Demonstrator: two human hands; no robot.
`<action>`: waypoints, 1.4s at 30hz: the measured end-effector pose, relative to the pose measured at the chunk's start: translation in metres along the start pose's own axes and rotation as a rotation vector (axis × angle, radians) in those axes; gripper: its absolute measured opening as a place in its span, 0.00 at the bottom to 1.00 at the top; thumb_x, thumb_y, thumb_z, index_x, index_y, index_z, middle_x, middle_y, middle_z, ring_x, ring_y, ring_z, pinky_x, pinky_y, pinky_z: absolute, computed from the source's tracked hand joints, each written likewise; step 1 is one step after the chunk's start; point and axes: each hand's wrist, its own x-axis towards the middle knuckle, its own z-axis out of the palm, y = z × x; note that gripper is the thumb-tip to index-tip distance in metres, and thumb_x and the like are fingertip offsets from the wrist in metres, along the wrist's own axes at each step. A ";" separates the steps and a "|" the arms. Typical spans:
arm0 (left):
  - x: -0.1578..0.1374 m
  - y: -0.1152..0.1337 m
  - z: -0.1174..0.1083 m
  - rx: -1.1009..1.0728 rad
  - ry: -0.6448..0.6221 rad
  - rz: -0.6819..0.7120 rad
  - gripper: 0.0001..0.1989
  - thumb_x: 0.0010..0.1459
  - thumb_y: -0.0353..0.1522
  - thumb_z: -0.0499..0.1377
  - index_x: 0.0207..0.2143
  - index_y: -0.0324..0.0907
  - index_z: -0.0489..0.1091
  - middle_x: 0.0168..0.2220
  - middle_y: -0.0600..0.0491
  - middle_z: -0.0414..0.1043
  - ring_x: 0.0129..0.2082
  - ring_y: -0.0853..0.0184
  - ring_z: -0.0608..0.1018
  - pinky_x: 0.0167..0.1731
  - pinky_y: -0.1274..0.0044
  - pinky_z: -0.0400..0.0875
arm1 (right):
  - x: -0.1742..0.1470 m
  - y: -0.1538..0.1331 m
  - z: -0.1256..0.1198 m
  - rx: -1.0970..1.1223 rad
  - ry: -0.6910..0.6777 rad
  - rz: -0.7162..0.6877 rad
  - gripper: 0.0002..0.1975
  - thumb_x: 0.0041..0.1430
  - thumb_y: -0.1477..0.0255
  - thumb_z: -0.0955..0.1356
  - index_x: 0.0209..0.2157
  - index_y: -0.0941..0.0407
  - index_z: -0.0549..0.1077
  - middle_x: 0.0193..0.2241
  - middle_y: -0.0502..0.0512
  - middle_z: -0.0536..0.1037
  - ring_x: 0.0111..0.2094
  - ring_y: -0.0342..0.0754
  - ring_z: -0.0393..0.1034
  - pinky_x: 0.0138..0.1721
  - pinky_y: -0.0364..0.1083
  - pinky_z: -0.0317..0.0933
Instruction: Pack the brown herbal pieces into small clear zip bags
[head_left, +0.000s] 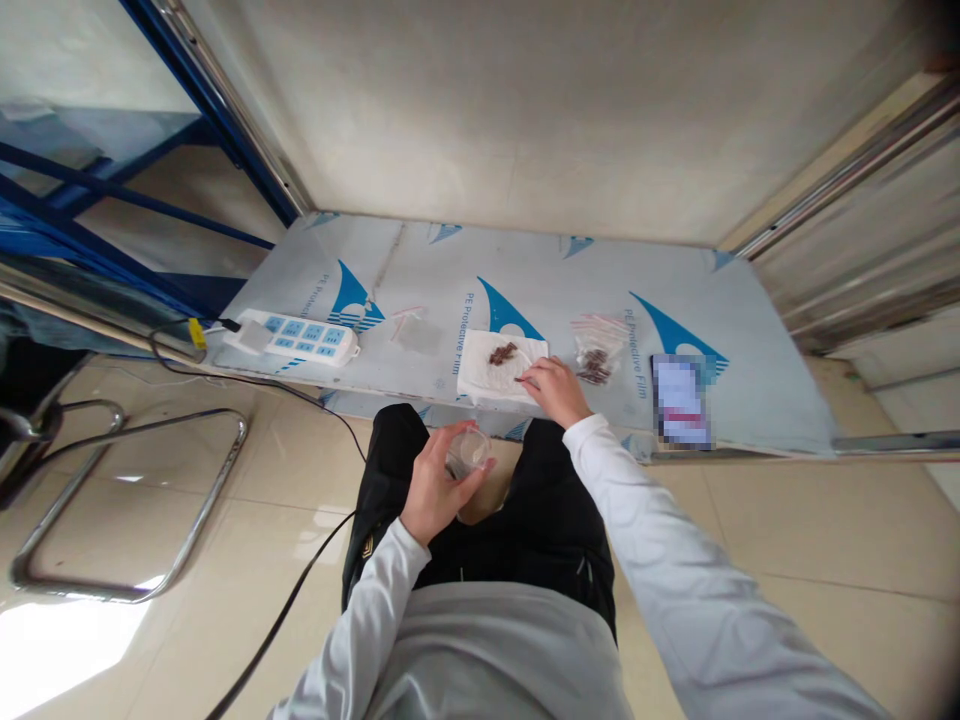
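Observation:
My left hand [442,475] is closed around a small clear plastic cup [471,453], held over my lap below the shelf edge. Over the front right corner of a folded white tissue [480,375], my right hand [553,385] has its fingertips pinched together; a tiny dark bit shows at the tips, too small to name. A small heap of reddish-brown pieces [504,353] lies on the tissue. Just right of that hand is a clear zip bag [609,332] with more dark brown pieces [594,366] in or under its lower part.
A white power strip [296,337] lies at the shelf's left, its black cable [300,575] hanging to the floor. Another clear bag [409,328] rests left of the tissue. A phone [681,402] sits at the right front edge. A metal chair frame [202,510] stands left.

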 end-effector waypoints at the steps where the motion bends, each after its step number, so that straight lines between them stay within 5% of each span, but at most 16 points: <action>1: 0.004 -0.001 0.001 -0.002 0.004 0.009 0.21 0.53 0.36 0.64 0.49 0.43 0.66 0.46 0.48 0.74 0.47 0.61 0.77 0.48 0.70 0.71 | -0.004 -0.008 -0.007 0.026 0.026 -0.013 0.03 0.57 0.76 0.70 0.33 0.59 0.79 0.34 0.59 0.77 0.41 0.54 0.69 0.45 0.50 0.63; 5: 0.014 0.001 0.001 -0.016 0.008 0.057 0.21 0.53 0.35 0.64 0.49 0.43 0.66 0.46 0.48 0.74 0.47 0.61 0.76 0.49 0.70 0.71 | -0.033 -0.056 -0.046 0.224 0.081 -0.201 0.05 0.61 0.72 0.67 0.38 0.56 0.75 0.37 0.56 0.76 0.41 0.49 0.69 0.45 0.47 0.64; 9: 0.015 0.006 0.004 -0.025 -0.003 0.099 0.21 0.52 0.32 0.64 0.49 0.43 0.65 0.47 0.48 0.74 0.49 0.61 0.76 0.50 0.69 0.70 | -0.055 -0.098 -0.070 0.005 -0.058 -0.394 0.04 0.62 0.74 0.67 0.36 0.56 0.75 0.33 0.55 0.75 0.39 0.51 0.68 0.42 0.50 0.63; 13: 0.012 0.010 0.007 -0.034 -0.009 0.105 0.21 0.51 0.29 0.63 0.48 0.42 0.65 0.46 0.48 0.74 0.48 0.60 0.76 0.49 0.69 0.71 | -0.052 -0.108 -0.071 -0.039 -0.145 -0.489 0.05 0.61 0.74 0.68 0.32 0.57 0.76 0.32 0.56 0.74 0.39 0.52 0.68 0.41 0.50 0.63; 16: 0.009 0.010 0.004 -0.035 0.018 0.056 0.20 0.51 0.31 0.64 0.48 0.42 0.66 0.45 0.48 0.75 0.46 0.61 0.77 0.48 0.70 0.72 | -0.042 -0.092 -0.060 0.233 -0.127 -0.424 0.06 0.63 0.71 0.67 0.37 0.55 0.77 0.34 0.54 0.75 0.38 0.47 0.70 0.40 0.46 0.64; 19: 0.004 0.006 0.000 -0.028 0.055 0.002 0.20 0.52 0.33 0.65 0.47 0.42 0.67 0.44 0.49 0.75 0.45 0.62 0.78 0.47 0.71 0.72 | -0.019 -0.061 -0.035 0.391 0.022 -0.176 0.08 0.63 0.71 0.66 0.41 0.55 0.76 0.34 0.53 0.76 0.32 0.45 0.70 0.35 0.44 0.65; 22: -0.003 0.000 -0.002 -0.018 0.063 -0.026 0.19 0.52 0.33 0.64 0.47 0.43 0.67 0.44 0.49 0.76 0.44 0.62 0.78 0.47 0.72 0.72 | 0.010 -0.031 0.000 0.215 0.121 0.016 0.11 0.59 0.76 0.67 0.44 0.56 0.76 0.34 0.55 0.76 0.29 0.46 0.69 0.36 0.46 0.65; 26: -0.012 -0.004 -0.002 -0.010 0.043 -0.034 0.19 0.53 0.34 0.64 0.47 0.44 0.67 0.45 0.49 0.75 0.46 0.62 0.77 0.48 0.71 0.72 | 0.036 -0.018 0.031 0.008 0.078 -0.029 0.14 0.59 0.78 0.66 0.44 0.55 0.78 0.42 0.58 0.75 0.43 0.52 0.68 0.44 0.48 0.64; 29: -0.016 -0.004 -0.002 -0.015 0.040 -0.041 0.19 0.53 0.34 0.64 0.48 0.44 0.67 0.45 0.49 0.75 0.46 0.62 0.77 0.47 0.71 0.72 | 0.042 -0.020 0.038 -0.016 0.076 -0.051 0.11 0.60 0.76 0.66 0.38 0.54 0.80 0.38 0.58 0.76 0.43 0.53 0.67 0.44 0.49 0.64; 35: -0.012 -0.007 -0.003 -0.017 0.052 -0.053 0.18 0.52 0.33 0.64 0.46 0.43 0.68 0.44 0.49 0.75 0.46 0.62 0.77 0.48 0.71 0.72 | 0.037 -0.025 0.029 0.018 0.140 -0.063 0.10 0.62 0.74 0.65 0.39 0.55 0.79 0.39 0.58 0.78 0.44 0.53 0.69 0.47 0.51 0.64; 39: -0.002 -0.004 -0.005 -0.030 0.070 -0.047 0.19 0.52 0.34 0.64 0.46 0.43 0.68 0.44 0.49 0.76 0.45 0.62 0.78 0.48 0.71 0.72 | 0.000 -0.056 -0.006 0.307 0.268 -0.104 0.12 0.64 0.72 0.64 0.45 0.54 0.76 0.41 0.57 0.78 0.43 0.50 0.72 0.46 0.48 0.66; 42: 0.004 0.002 -0.004 -0.050 0.060 -0.026 0.19 0.52 0.34 0.64 0.46 0.42 0.67 0.44 0.48 0.76 0.45 0.61 0.78 0.47 0.71 0.72 | -0.039 -0.088 -0.037 0.453 0.126 -0.169 0.12 0.64 0.71 0.65 0.48 0.52 0.74 0.42 0.55 0.78 0.40 0.47 0.73 0.42 0.46 0.68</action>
